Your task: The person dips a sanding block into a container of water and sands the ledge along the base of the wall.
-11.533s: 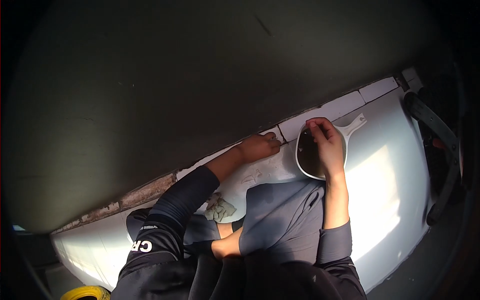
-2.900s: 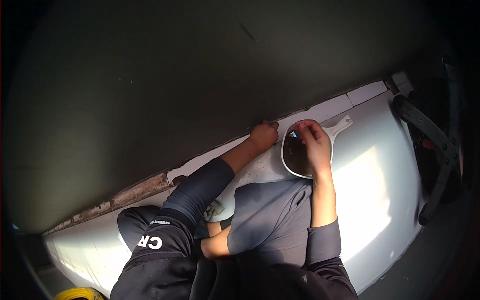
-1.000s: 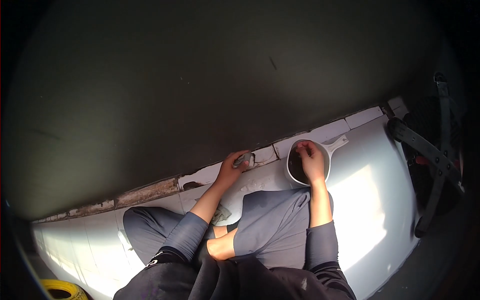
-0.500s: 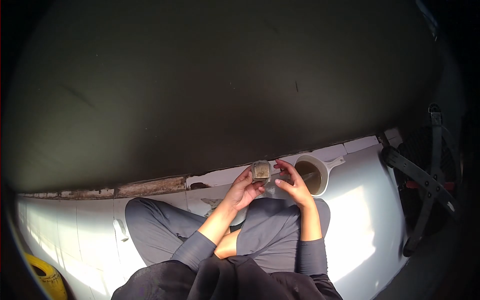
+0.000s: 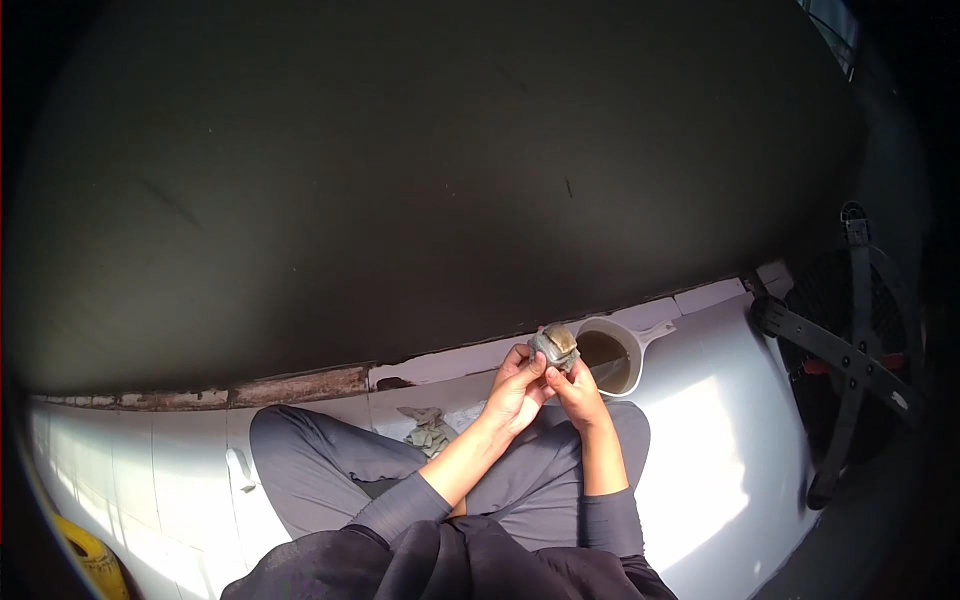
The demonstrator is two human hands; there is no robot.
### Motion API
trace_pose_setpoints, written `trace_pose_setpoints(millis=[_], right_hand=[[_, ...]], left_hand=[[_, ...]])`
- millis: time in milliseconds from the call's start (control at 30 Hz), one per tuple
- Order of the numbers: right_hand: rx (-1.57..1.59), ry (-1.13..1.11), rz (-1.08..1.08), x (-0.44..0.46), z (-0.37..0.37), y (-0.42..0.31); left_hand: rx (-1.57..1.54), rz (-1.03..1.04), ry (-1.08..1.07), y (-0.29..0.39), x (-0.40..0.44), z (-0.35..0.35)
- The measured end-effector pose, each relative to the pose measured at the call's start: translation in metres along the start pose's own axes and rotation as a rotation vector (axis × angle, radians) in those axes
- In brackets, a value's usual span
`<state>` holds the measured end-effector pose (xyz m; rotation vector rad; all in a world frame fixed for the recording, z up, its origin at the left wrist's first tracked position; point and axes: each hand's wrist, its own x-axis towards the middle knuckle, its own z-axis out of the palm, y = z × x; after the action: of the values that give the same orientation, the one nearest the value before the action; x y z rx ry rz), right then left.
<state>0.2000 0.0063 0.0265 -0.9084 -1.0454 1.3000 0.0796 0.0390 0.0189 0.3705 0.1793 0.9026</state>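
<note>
Both of my hands hold a small grey-and-tan block (image 5: 556,344) in front of my crossed legs. Its tan face is turned up, and a grey, shiny layer covers its near side; what it is I cannot make out. My left hand (image 5: 518,385) grips it from the left with the thumb on the near side. From the right, my right hand (image 5: 578,392) closes on it with the thumb and fingers. Just beyond the right hand stands a white dipper (image 5: 640,362) of murky brown water, its handle pointing right.
A crumpled greyish cloth (image 5: 428,436) lies by my left knee. On the white tiles (image 5: 180,450) further left is a small white object (image 5: 240,470). Something yellow (image 5: 92,555) sits at lower left. A dark panel (image 5: 400,180) rises ahead; black straps (image 5: 855,365) are at right.
My right hand has come in from the right and now grips the block along with my left. The block has moved slightly right and tilted. More of the cloth shows.
</note>
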Motion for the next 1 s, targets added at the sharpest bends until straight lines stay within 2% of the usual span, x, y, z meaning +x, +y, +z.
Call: trace_pose_setpoints(millis=[67,233,533,600,633,667,767,933,1000], right_hand=[[0.114,0.128,-0.088,0.0,0.002,-0.001],[0.074,0.31,-0.23,0.005,-0.009,0.002],[0.2,0.444,-0.283,0.004,-0.03,-0.014],[0.313,0.459,-0.289,0.002,-0.036,-0.015],[0.337,0.528,-0.301,0.0,-0.038,-0.016],[0.375,0.585,-0.334,0.001,-0.044,-0.015],[0.309,0.551,-0.276,-0.004,-0.063,-0.018],[-0.023,0.66,-0.067,-0.008,-0.089,-0.021],[-0.658,0.714,-0.043,-0.004,-0.106,-0.001]], left_hand=[[0.07,0.076,0.073,-0.009,0.009,0.012],[0.096,0.13,0.15,-0.029,0.024,0.036],[0.26,0.136,0.232,-0.058,0.036,0.049],[0.355,0.097,0.195,-0.062,0.035,0.05],[0.5,0.049,0.173,-0.061,0.034,0.043],[0.495,0.044,0.176,-0.063,0.031,0.038],[0.866,-0.019,0.095,-0.062,0.017,0.03],[0.882,0.121,0.177,-0.08,-0.019,-0.006],[0.869,0.159,0.231,-0.083,-0.027,-0.009]])
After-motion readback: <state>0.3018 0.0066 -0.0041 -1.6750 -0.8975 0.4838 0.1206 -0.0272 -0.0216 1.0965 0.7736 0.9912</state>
